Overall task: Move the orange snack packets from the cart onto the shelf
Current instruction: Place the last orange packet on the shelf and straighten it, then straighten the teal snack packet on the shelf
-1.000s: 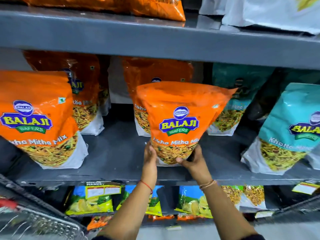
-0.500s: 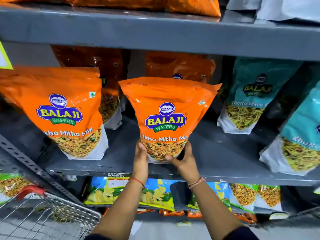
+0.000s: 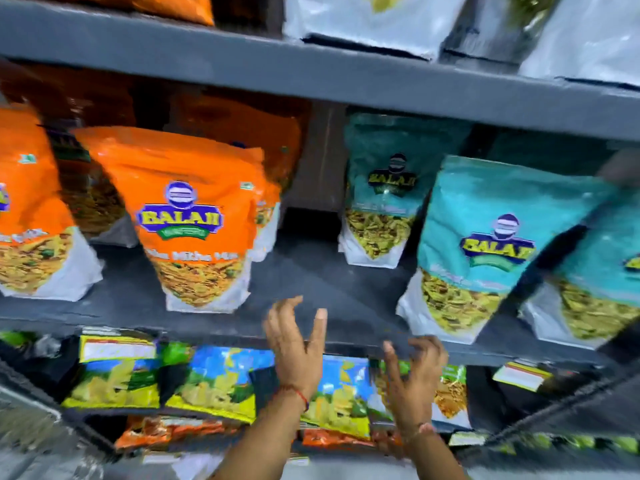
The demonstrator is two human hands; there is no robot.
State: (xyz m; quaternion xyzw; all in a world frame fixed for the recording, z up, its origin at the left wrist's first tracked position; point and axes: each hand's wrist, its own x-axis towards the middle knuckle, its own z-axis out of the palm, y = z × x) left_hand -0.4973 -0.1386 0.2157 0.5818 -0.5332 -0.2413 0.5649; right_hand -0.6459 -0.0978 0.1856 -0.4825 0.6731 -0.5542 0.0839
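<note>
An orange Balaji snack packet (image 3: 187, 216) stands upright on the grey middle shelf (image 3: 311, 282), free of both hands. A second orange packet (image 3: 27, 216) stands at the left edge, and more orange packets sit behind them. My left hand (image 3: 296, 344) hovers below and to the right of the standing packet, fingers spread and holding nothing. My right hand (image 3: 412, 372) is further right, in front of the shelf's front edge, fingers loosely curled and also holding nothing. The cart is not in view.
Teal Balaji packets (image 3: 485, 244) fill the right half of the same shelf. White packets (image 3: 374, 22) lie on the shelf above. Yellow and blue chip bags (image 3: 214, 382) hang on the lower shelf behind my wrists. The picture is blurred by motion.
Both hands have let go of the orange packet, which now stands on the shelf. The hands have drawn back down and to the right. The view has swung right, and the cart has left the frame.
</note>
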